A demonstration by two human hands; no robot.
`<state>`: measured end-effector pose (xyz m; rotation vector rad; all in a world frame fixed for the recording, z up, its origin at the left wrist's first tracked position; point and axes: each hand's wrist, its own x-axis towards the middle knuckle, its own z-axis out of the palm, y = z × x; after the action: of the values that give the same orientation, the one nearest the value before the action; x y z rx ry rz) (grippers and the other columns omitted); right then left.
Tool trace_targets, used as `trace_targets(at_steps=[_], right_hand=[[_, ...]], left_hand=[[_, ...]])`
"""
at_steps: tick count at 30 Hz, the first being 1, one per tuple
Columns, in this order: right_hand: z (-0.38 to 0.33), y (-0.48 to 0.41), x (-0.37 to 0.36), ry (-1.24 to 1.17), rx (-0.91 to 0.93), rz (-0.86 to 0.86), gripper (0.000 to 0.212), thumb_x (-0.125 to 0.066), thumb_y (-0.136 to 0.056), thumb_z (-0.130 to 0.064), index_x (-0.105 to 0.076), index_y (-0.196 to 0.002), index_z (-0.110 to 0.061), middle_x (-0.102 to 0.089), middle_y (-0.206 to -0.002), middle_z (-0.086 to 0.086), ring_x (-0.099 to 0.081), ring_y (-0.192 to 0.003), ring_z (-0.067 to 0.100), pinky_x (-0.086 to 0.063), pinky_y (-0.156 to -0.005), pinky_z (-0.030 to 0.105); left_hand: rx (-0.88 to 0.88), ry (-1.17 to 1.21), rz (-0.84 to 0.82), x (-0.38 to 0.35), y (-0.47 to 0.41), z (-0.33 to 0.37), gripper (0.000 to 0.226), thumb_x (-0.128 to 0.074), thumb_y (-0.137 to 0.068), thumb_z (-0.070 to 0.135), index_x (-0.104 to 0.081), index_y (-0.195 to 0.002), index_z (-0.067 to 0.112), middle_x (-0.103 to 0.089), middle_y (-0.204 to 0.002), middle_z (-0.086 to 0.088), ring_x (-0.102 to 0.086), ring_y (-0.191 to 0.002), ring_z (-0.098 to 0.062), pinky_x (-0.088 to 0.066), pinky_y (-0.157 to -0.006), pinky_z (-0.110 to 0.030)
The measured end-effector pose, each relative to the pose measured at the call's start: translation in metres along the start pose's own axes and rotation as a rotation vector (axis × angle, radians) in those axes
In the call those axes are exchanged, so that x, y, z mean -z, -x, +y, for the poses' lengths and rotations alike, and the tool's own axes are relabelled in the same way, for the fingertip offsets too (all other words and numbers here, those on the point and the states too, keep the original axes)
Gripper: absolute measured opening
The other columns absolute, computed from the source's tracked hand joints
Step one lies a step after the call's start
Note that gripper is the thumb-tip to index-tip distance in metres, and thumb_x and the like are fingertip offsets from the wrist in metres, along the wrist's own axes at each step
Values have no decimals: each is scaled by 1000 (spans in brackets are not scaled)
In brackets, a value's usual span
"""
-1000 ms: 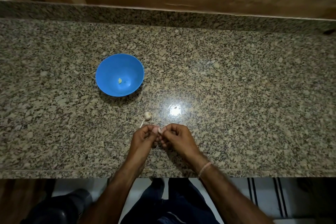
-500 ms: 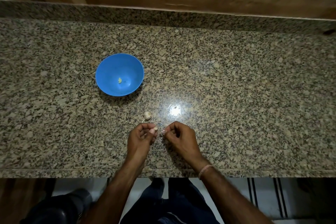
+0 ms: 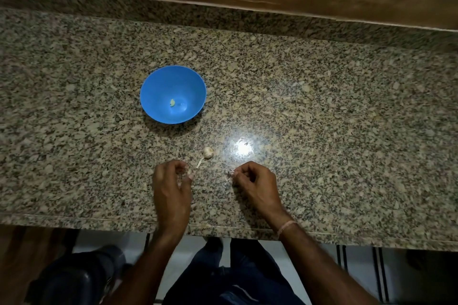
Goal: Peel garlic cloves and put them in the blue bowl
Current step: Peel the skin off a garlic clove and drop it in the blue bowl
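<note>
A blue bowl point(image 3: 158, 82) stands on the granite counter with one small peeled clove point(image 3: 172, 103) inside. A garlic piece point(image 3: 208, 152) lies on the counter in front of the bowl, with a strip of skin point(image 3: 199, 162) trailing from it. My left hand point(image 3: 171, 186) is curled, with a clove pinched at its fingertips, mostly hidden. My right hand point(image 3: 255, 186) pinches a scrap of garlic skin point(image 3: 230, 173). The hands are apart, both near the counter's front edge.
The granite counter point(image 3: 322, 119) runs wide to both sides, with a raised granite back edge point(image 3: 223, 15) and wood panelling behind. A bright light reflection point(image 3: 244, 147) sits right of the garlic. Below the front edge are my legs and a dark object point(image 3: 74, 277).
My hands were together on the clove. They have pulled apart: the left moved left with the clove, the right moved right with a piece of skin.
</note>
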<state>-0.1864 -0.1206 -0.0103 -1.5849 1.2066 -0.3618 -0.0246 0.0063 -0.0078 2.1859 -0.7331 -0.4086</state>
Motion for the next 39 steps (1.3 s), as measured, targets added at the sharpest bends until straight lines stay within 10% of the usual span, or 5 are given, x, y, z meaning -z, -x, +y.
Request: trace_targets(at_steps=[8,19,22,34,39], right_hand=[[-10,4,2,-336,-75,-184,15,-78,-93,-21,-78,-97,-6,-78,-94,12,-76,-93,31,-63,-86,41],[10,17,-16,320,289,18,35,-79,-91,-25,-61,-121,-21,-53,-108,-10,-52,-96,8,-42,-80,12],[0,2,-29,277,272,38,25,-71,-94,-13,-60,-112,-25,-53,-104,-12,-55,-94,10,-54,-79,28],[-36,-73,-7,264,317,85,27,-69,-92,7,-63,-115,-6,-51,-107,-1,-49,-91,-19,-39,-73,-4],[-32,-96,-11,462,480,-11,41,-72,-91,2,-67,-130,-9,-57,-124,2,-46,-109,5,-32,-85,-4]], left_hand=[[119,369,-265,-32,17,43,17,-74,-94,20,-76,-106,31,-71,-108,13,-69,-98,-3,-63,-81,-35],[368,539,-98,-23,13,21,11,-71,-97,13,-75,-93,22,-78,-91,9,-72,-81,-8,-57,-71,-26],[355,514,-97,-23,14,17,9,-72,-96,16,-76,-93,24,-77,-89,6,-70,-78,-8,-57,-71,-29],[346,519,-102,-27,11,19,13,-73,-96,25,-74,-88,34,-73,-78,6,-68,-73,-12,-60,-69,-36],[341,518,-95,-27,12,20,9,-73,-96,25,-74,-89,31,-74,-79,7,-69,-75,-11,-60,-71,-35]])
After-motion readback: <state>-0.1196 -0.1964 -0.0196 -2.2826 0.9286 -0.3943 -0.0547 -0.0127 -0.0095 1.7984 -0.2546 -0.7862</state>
